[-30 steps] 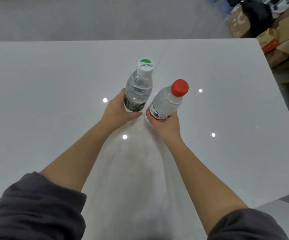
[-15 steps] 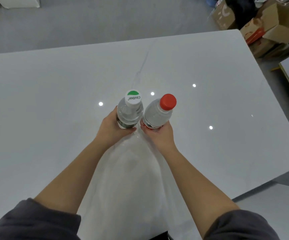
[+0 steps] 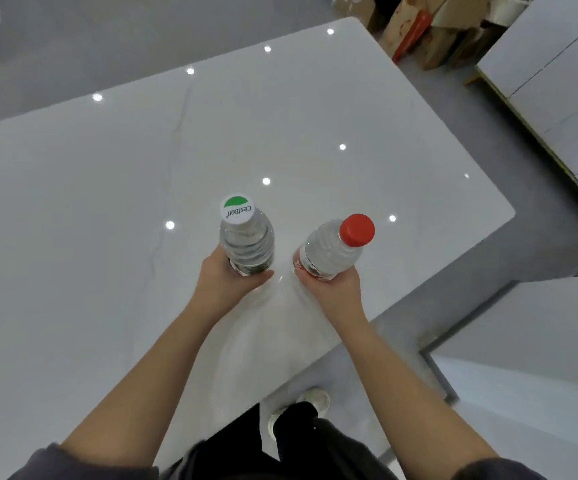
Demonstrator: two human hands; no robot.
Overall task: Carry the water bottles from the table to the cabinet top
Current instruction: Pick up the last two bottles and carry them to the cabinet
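Two clear water bottles are held upright above the glossy white table (image 3: 107, 209). My left hand (image 3: 223, 282) grips the lower body of the bottle with the white and green cap (image 3: 246, 237). My right hand (image 3: 332, 289) grips the base of the red-capped bottle (image 3: 336, 245), which tilts a little to the right. The bottles are a short gap apart. Their bottoms are hidden by my fingers.
The table's right edge and rounded corner (image 3: 502, 216) lie close to my right hand. A white cabinet surface (image 3: 540, 327) stands at the lower right, another white unit (image 3: 564, 84) at the upper right. Cardboard boxes (image 3: 426, 32) sit on the floor behind.
The view has swung to the right and pulled back from the table. Both bottles have come towards me and moved apart; my legs and the cabinet at the right now show.
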